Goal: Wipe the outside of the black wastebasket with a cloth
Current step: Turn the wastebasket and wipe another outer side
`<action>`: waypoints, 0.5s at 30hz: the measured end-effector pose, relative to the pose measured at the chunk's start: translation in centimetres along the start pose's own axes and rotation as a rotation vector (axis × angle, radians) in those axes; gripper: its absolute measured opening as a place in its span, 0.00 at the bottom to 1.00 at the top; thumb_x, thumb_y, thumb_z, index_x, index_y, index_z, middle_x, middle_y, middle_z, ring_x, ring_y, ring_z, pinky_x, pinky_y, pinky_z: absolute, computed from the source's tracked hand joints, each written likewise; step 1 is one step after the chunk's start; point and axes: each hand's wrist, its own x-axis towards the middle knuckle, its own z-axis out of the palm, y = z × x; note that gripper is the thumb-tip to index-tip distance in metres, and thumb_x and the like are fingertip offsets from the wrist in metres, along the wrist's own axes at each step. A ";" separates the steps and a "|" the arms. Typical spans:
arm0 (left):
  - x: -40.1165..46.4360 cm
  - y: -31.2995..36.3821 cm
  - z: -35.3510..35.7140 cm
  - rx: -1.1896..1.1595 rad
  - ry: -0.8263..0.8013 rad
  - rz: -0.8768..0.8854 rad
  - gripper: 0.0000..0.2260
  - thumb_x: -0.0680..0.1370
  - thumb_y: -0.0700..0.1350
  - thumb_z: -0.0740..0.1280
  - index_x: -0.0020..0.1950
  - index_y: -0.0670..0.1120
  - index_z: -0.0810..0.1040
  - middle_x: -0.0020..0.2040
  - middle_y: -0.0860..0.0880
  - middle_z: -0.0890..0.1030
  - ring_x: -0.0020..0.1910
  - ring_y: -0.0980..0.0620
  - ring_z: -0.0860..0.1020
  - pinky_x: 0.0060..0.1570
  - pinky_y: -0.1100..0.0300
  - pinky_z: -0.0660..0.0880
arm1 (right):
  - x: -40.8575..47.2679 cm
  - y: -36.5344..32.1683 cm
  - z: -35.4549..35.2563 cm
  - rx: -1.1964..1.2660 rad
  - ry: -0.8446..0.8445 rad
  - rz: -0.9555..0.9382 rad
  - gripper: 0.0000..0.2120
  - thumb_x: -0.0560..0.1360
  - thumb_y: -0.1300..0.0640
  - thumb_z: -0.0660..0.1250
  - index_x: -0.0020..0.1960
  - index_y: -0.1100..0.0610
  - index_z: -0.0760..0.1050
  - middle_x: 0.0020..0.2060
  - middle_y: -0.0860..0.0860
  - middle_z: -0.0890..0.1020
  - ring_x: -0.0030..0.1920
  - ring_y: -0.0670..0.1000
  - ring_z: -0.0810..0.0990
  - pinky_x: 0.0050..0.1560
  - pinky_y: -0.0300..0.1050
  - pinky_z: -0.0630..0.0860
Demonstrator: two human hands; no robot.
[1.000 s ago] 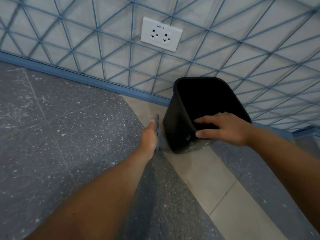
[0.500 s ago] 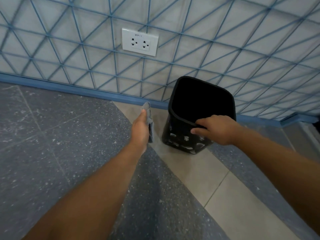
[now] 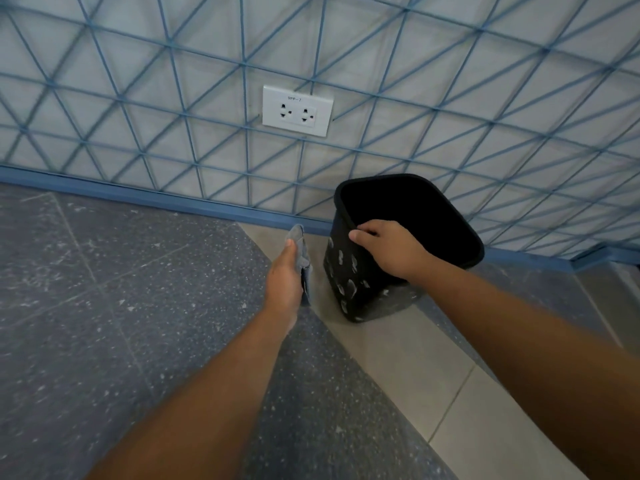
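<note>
The black plastic square-mouthed wastebasket (image 3: 360, 289) is standing on the floor's pale tile strip (image 3: 398, 358) near the blue baseboard (image 3: 173, 202); the right hand (image 3: 388, 249) is curling its grip over the near rim, while the left hand (image 3: 284, 278) is holding a folded grey cloth (image 3: 302, 252) just beside the basket's left wall, apart
</note>
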 end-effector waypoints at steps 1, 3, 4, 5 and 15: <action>0.1 0.0 -0.1 -0.001 -0.001 -0.002 0.24 0.89 0.57 0.57 0.74 0.43 0.78 0.65 0.42 0.84 0.65 0.43 0.82 0.63 0.50 0.80 | -0.2 -0.1 0.0 0.114 -0.003 0.019 0.18 0.77 0.47 0.64 0.63 0.56 0.76 0.54 0.53 0.81 0.54 0.52 0.79 0.57 0.45 0.74; 0.2 0.0 -0.2 0.005 -0.018 0.006 0.24 0.89 0.58 0.57 0.75 0.44 0.78 0.69 0.41 0.83 0.67 0.43 0.81 0.69 0.47 0.78 | -0.9 -0.1 -0.4 0.257 -0.001 0.020 0.17 0.78 0.47 0.62 0.64 0.52 0.74 0.55 0.51 0.81 0.55 0.51 0.80 0.58 0.46 0.74; 0.2 -0.1 -0.1 0.016 -0.033 0.017 0.23 0.89 0.56 0.56 0.76 0.44 0.77 0.70 0.39 0.82 0.70 0.41 0.80 0.73 0.45 0.76 | -1.5 0.1 -0.9 0.210 0.009 -0.014 0.17 0.79 0.46 0.60 0.64 0.50 0.74 0.55 0.49 0.80 0.55 0.51 0.80 0.58 0.46 0.74; 0.2 -0.2 0.0 0.035 -0.039 0.041 0.21 0.90 0.54 0.56 0.74 0.45 0.78 0.69 0.38 0.82 0.71 0.39 0.79 0.74 0.45 0.75 | -2.1 0.3 -1.4 0.085 0.008 -0.054 0.17 0.79 0.44 0.57 0.63 0.49 0.74 0.55 0.48 0.80 0.56 0.50 0.79 0.58 0.47 0.73; -0.2 -2.5 2.6 -0.087 -0.093 0.160 0.21 0.91 0.49 0.52 0.76 0.40 0.76 0.67 0.44 0.83 0.72 0.47 0.79 0.75 0.52 0.74 | -3.9 0.4 0.8 -0.504 -0.011 -0.287 0.13 0.74 0.48 0.48 0.35 0.52 0.63 0.33 0.50 0.69 0.41 0.53 0.69 0.37 0.48 0.66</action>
